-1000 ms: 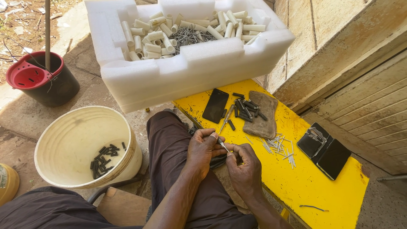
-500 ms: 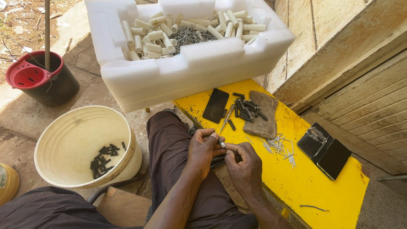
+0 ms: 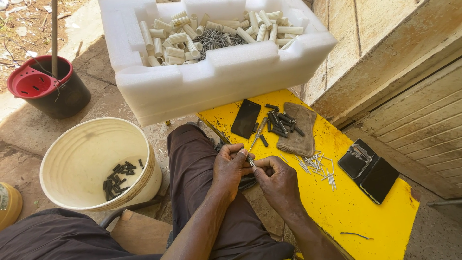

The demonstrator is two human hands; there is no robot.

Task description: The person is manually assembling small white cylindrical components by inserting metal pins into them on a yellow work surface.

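Above the yellow bench (image 3: pixel 346 212), at its near left edge, the left hand (image 3: pixel 231 166) and the right hand (image 3: pixel 276 180) meet over the person's lap. Both grips are closed: the fingers of the two hands pinch one small thin metal piece (image 3: pixel 250 161) between them, too small to tell more.

Behind the bench, touching its far corner, stands a white foam box (image 3: pixel 216 82). It holds many cream plastic tubes (image 3: pixel 178 38) around a heap of grey nails (image 3: pixel 216 39) in the middle. Left of the bench, on the ground, stands a cream bucket (image 3: pixel 144 183); a few small dark pieces (image 3: pixel 118 175) lie at its bottom. Further left of the bench is a black bucket (image 3: pixel 72 98) with a red insert (image 3: pixel 31 82).

On the bench, a black phone (image 3: pixel 246 118), a thin tool (image 3: pixel 258 134) and a grey cloth (image 3: pixel 299 132) with dark pieces (image 3: pixel 281 123) on it lie near the far edge. Loose nails (image 3: pixel 317 166) lie in the middle. Two more dark phones (image 3: pixel 368 171) lie at the right edge. The near right part of the bench is mostly bare yellow, with only one bent wire (image 3: pixel 356 235).
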